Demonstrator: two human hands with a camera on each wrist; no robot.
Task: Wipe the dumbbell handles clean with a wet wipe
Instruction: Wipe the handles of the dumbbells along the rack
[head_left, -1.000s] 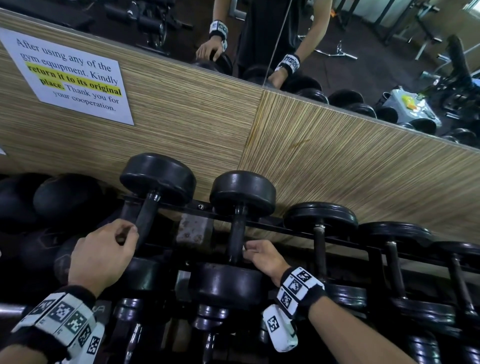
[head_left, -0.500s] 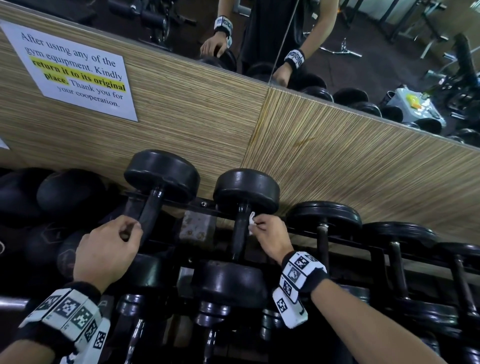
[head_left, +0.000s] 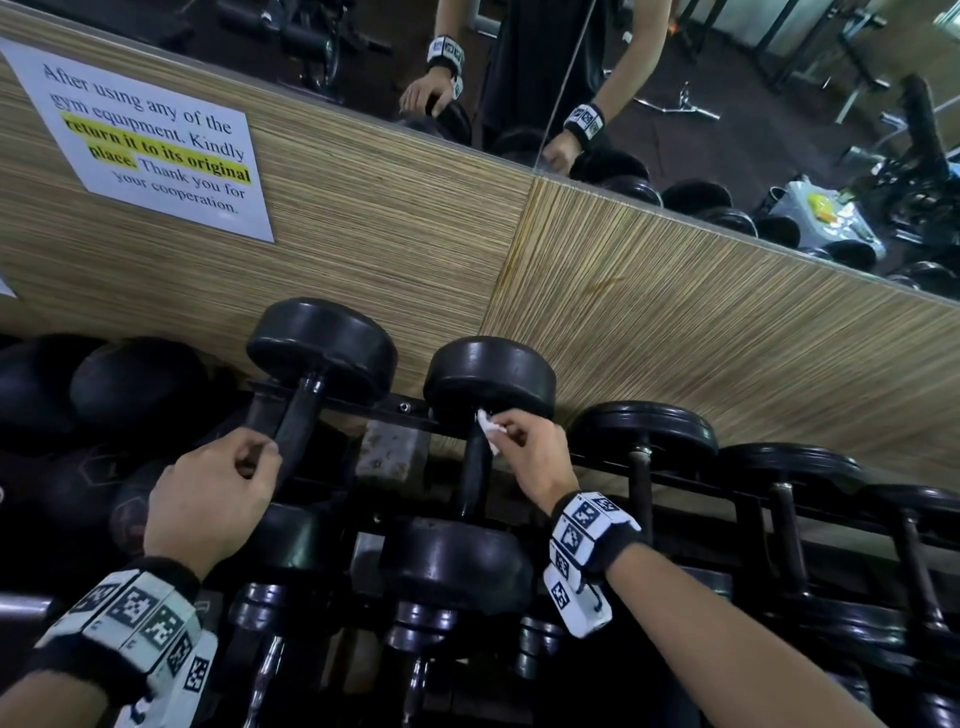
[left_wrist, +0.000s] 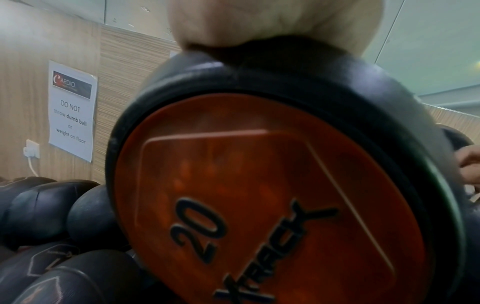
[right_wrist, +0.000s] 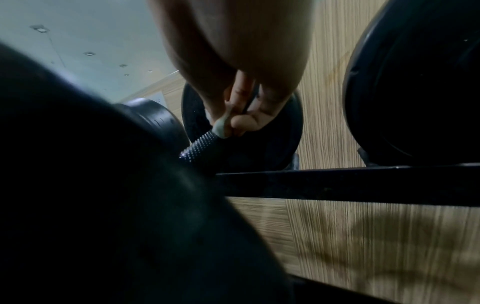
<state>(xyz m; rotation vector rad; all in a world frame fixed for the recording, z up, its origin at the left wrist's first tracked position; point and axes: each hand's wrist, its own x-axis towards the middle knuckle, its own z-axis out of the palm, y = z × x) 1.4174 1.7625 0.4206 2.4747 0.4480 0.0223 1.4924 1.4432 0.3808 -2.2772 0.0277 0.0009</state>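
Head view is showing a dumbbell rack against a wood-grain wall panel, with a printed notice taped at upper left and a mirror above. Right hand is pinching a small white wet wipe between curled fingers, pressing it against the upper end of the second dumbbell's handle, just under the far weight head. Right wrist view is confirming the wipe lying on the knurled handle. Left hand is curling its fingers about the handle of the neighbouring dumbbell on the left; left wrist view is showing that dumbbell's orange end cap, marked 20. Handling, as judged: dumbbells are heavy and rigid, sitting steady in the rack, so nothing needs lifting; the knurling is likely snagging a thin, limp wipe, so wrapping it round the handle and sliding lengthwise under firm finger pressure seems best. The wipe itself is light, soft and easily torn.
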